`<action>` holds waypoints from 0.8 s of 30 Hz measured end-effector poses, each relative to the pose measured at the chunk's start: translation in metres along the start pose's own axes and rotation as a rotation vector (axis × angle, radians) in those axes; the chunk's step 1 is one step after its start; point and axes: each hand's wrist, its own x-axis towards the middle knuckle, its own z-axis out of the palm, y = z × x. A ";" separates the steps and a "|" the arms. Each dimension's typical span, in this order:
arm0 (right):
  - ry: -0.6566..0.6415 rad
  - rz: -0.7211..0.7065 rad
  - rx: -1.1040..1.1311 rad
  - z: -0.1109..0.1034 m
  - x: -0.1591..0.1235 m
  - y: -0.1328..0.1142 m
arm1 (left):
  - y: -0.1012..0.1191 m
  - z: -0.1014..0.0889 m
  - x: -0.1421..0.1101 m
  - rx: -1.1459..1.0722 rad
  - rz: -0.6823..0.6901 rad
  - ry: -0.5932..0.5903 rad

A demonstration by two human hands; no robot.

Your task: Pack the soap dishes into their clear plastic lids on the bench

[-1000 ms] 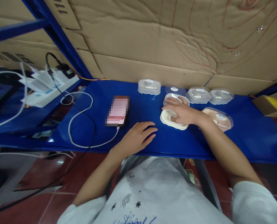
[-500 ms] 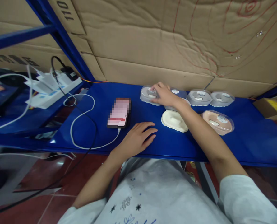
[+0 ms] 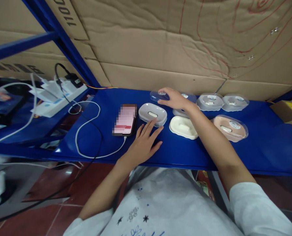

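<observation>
My right hand [image 3: 175, 99] is reached out over the blue shelf [image 3: 180, 150] and pinches a clear plastic lid [image 3: 159, 95], held just above the surface. In front of that lid lies a grey oval tray [image 3: 152, 114] with a small white piece in its middle. My left hand [image 3: 143, 141] rests open on the shelf, its fingertips touching the grey tray's near rim. To the right of the grey tray lies a cream oval tray [image 3: 183, 127], uncovered.
A phone [image 3: 125, 120] on a white charging cable [image 3: 87, 131] lies left of the trays. A pink covered tray [image 3: 229, 127] and two clear covered trays [image 3: 222, 101] sit right. A power strip [image 3: 54, 93] and cardboard wall [image 3: 160, 42] bound the back.
My right hand left the cream tray, reached the far covered tray, and has taken its clear lid off. The grey tray now sits nearer, and my left hand's fingers have moved up to it.
</observation>
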 end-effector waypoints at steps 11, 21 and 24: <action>-0.154 -0.024 -0.038 -0.004 -0.014 -0.027 | 0.001 -0.007 0.000 0.007 0.015 0.227; -0.468 0.074 -0.066 -0.011 -0.035 -0.075 | -0.003 -0.005 0.001 0.039 -0.089 0.341; -0.505 0.099 -0.038 -0.024 -0.035 -0.072 | -0.002 -0.004 0.001 0.049 -0.081 0.332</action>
